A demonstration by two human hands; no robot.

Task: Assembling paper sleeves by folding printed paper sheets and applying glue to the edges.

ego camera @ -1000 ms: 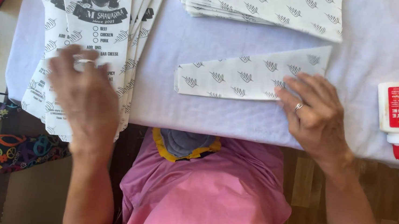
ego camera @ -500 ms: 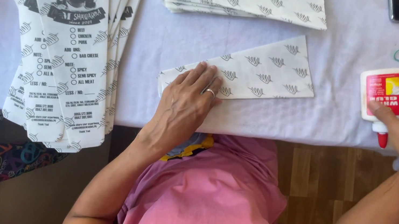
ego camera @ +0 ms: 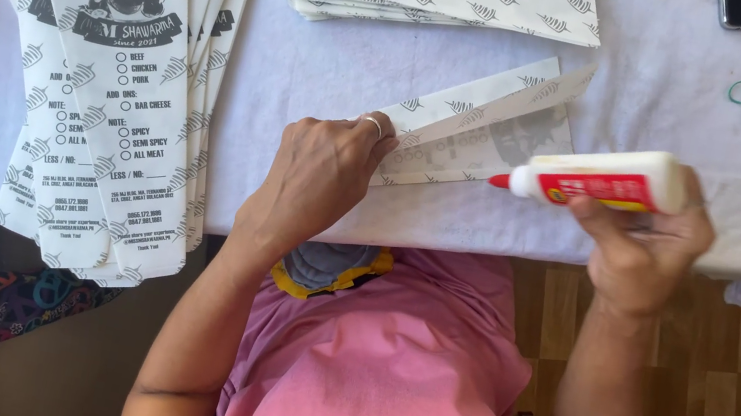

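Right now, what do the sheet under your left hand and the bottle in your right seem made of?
The folded sheet looks like thin matte paper: it creases sharply and its flap stands lifted, leaf-printed. The glue bottle looks like smooth white plastic with a slight sheen, a red label and a red nozzle tip. The left hand pins the sheet; the right hand grips the bottle.

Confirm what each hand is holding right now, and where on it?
Right hand grips the glue bottle around its rear body, red tip toward the paper. Left hand presses the near end of the folded paper bag, fingers at its lifted flap.
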